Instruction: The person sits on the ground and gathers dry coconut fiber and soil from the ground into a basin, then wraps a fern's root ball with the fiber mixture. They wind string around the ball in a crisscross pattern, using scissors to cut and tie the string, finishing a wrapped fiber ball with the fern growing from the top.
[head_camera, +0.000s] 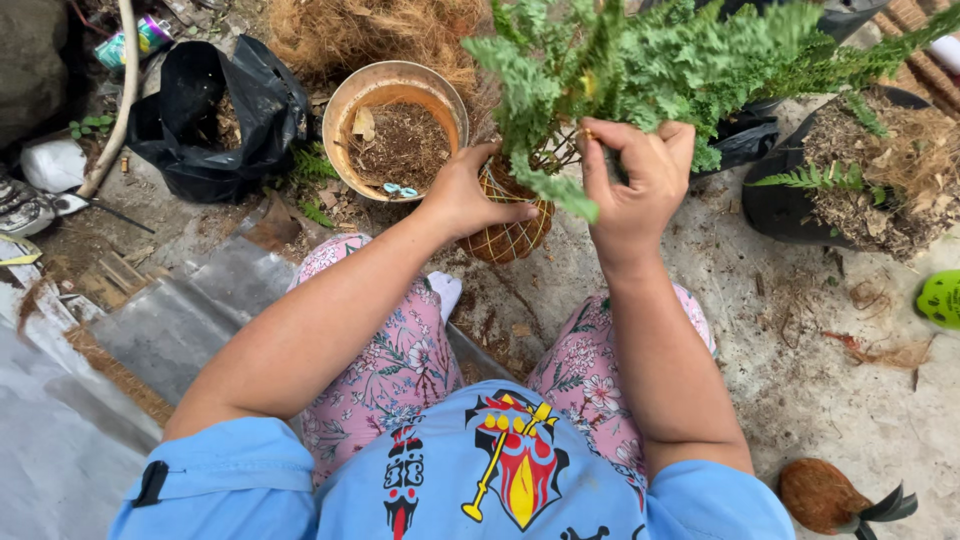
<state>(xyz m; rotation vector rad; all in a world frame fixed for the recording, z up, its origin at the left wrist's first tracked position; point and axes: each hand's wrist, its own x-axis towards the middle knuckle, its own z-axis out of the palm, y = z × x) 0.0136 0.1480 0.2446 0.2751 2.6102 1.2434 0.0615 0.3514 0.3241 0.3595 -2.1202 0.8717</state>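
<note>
Just above the centre of the frame, the left hand cups the side of a round brown fibre ball criss-crossed with pale string, fingers wrapped against it. The right hand is closed in a pinch at the base of the fern growing from the ball's top, apparently gripping a stem or a strand of string; which one cannot be told.

The ball already looks shaped and netted with string over most of its visible face, so the wrapping seems well advanced; tying off at the neck appears to be what is left.

Beyond the hands, a tan bowl of soil sits at upper centre-left, a black bag lies further left, and a black pot with dry fibre stands at the right. A second brown ball lies at lower right.
</note>
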